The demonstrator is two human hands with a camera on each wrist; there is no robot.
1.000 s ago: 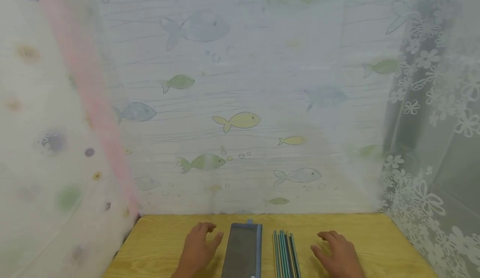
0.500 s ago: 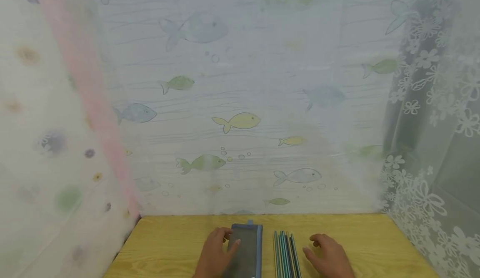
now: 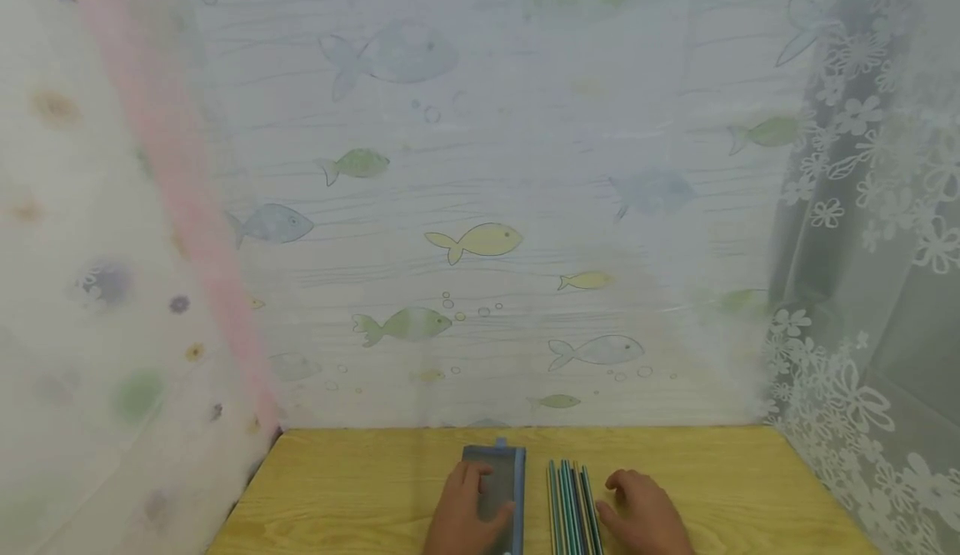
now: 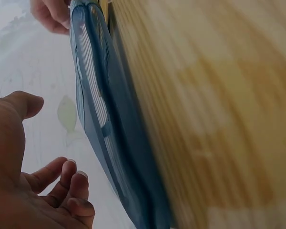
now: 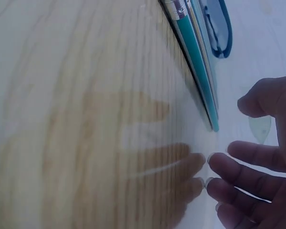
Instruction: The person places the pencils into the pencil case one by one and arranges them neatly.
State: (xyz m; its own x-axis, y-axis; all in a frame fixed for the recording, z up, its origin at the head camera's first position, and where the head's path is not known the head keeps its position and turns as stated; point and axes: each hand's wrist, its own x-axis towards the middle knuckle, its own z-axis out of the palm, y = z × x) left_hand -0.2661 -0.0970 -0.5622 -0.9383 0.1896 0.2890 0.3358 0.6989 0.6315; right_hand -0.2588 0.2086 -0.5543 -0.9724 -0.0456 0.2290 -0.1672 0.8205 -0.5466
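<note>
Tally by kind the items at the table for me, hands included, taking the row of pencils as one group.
Blue-edged pouch: 1
Row of pencils: 1 (too tightly packed to count singly)
Hands (left hand, right hand): 2
Total: 4

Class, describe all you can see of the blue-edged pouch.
The pouch is flat and oblong, with a grey, mesh-like panel, blue edging and a small blue tab at its far end. A pale ribbed strip, perhaps a zip, runs along one side; whether the pouch is closed is unclear. It lies lengthwise on the table, left of the pencil-like sticks. The left hand is over it without visibly touching.
</note>
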